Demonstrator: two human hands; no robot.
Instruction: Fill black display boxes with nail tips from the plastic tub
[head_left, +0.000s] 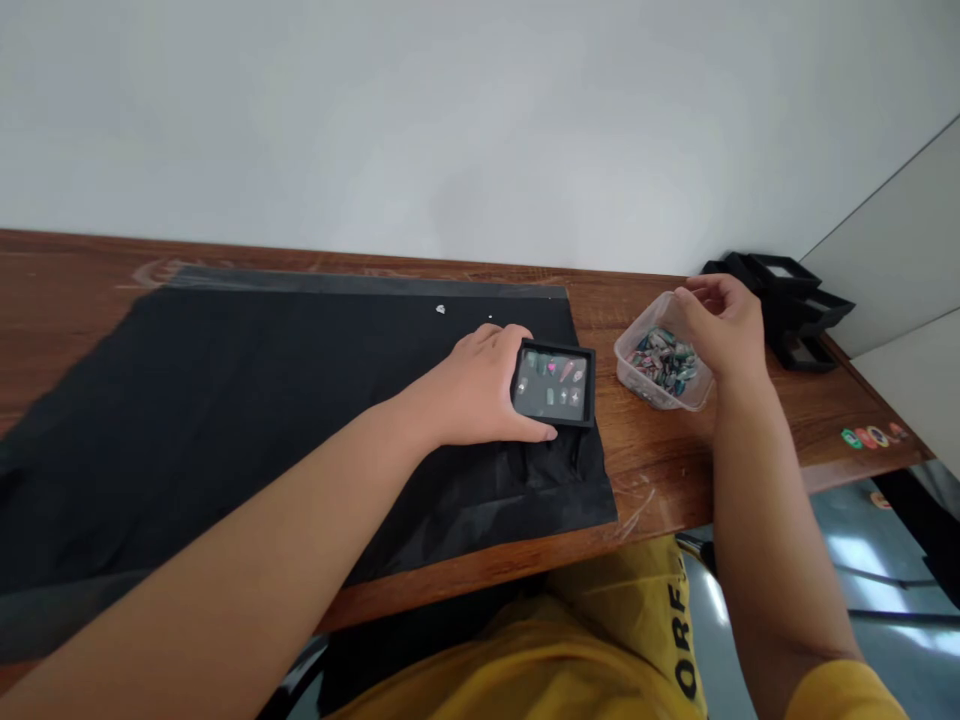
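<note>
My left hand (491,385) grips the left side of a small black box (590,390), thumb along its near edge and fingers at its far edge. Small pieces in green, pink and silver lie spread in rows inside the box. To the right, a clear plastic tub (637,385) holds a heap of small colourful pieces (666,360). My right hand (721,315) is over the tub's far right rim, its fingers curled together; whatever they pinch, if anything, cannot be made out.
A black sheet (262,400) covers much of the wooden table (660,480), with a small silvery bit (440,309) on it. Several black boxes (799,300) are stacked at the back right. Round stickers (877,436) mark the right edge. A pale wall (450,130) stands behind.
</note>
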